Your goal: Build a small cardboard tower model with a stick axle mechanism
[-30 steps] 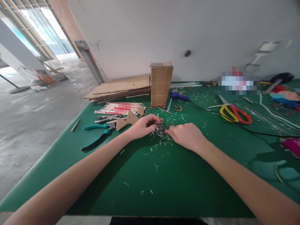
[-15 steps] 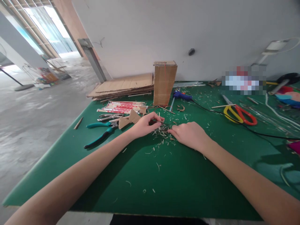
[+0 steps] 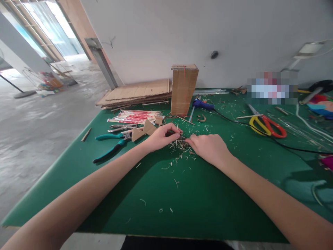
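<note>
My left hand (image 3: 166, 136) is closed in a pinch around a thin wooden stick (image 3: 178, 126), whose pale ends show above and below the fingertips. Close by on the right, my right hand (image 3: 209, 147) has its fingers curled shut, thumb towards the stick. A small dark thing shows at its fingertips, too little of it to name. Beneath both hands lies a heap of wood shavings (image 3: 181, 145) on the green tabletop (image 3: 161, 187). Just left of my left hand are bow-shaped cardboard pieces (image 3: 144, 131) and teal-handled pliers (image 3: 111, 147).
Packaged sticks (image 3: 135, 117) lie behind the pliers. An upright cardboard box (image 3: 183, 91) stands before the wall, beside stacked cardboard sheets (image 3: 140, 92). A blue glue gun (image 3: 204, 105) trails a black cord rightwards past scissors (image 3: 267, 126) with yellow and red handles.
My right hand has shifted slightly left and up, so its fingertips are closer to the stick. The left hand keeps its pinch, and the view has tilted a little.
</note>
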